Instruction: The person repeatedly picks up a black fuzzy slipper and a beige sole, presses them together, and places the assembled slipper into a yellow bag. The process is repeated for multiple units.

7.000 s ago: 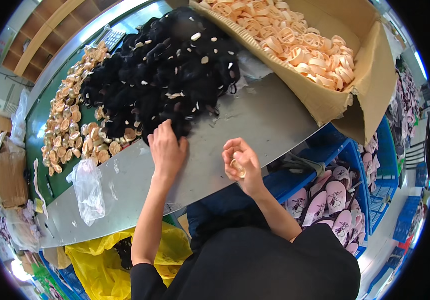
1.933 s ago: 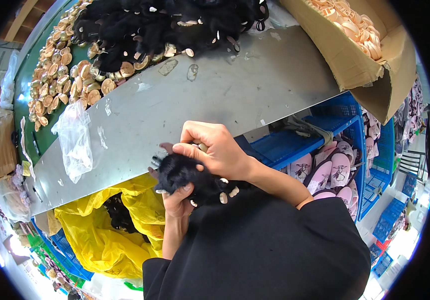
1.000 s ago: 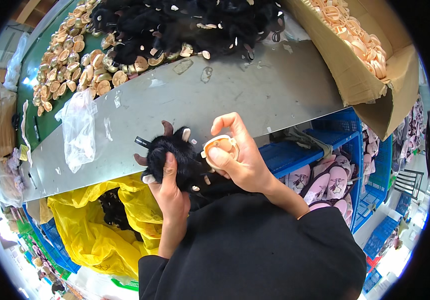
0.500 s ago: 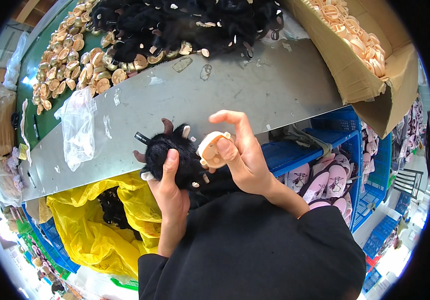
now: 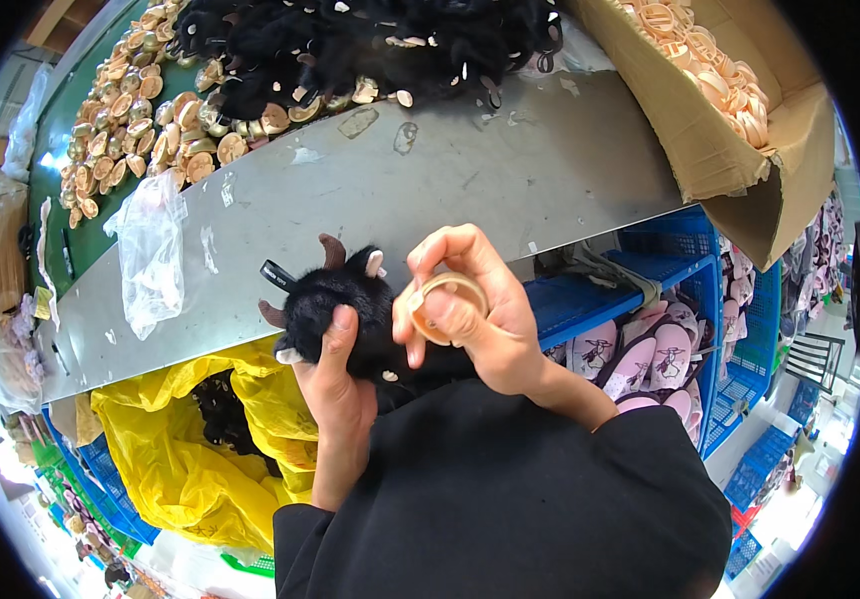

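Note:
My left hand grips a black plush animal head with brown horns, pale-lined ears and a small black tag. The thumb lies across its fur, and the lower part of the plush runs behind my right hand. Close beside it my right hand pinches a peach-coloured round plastic piece, whose rim faces up and whose hollow is partly covered by the thumb. A small gap or light contact between the plastic piece and the plush cannot be told apart.
On the metal table lie a heap of black plush pieces, many peach and gold round parts and a clear plastic bag. A cardboard box holds peach rings. Below stand a yellow bag and blue crates with pink slippers.
My right hand has turned the plastic piece so its rim now shows, with the index finger curled in around it. The left hand still holds the plush and has hardly moved.

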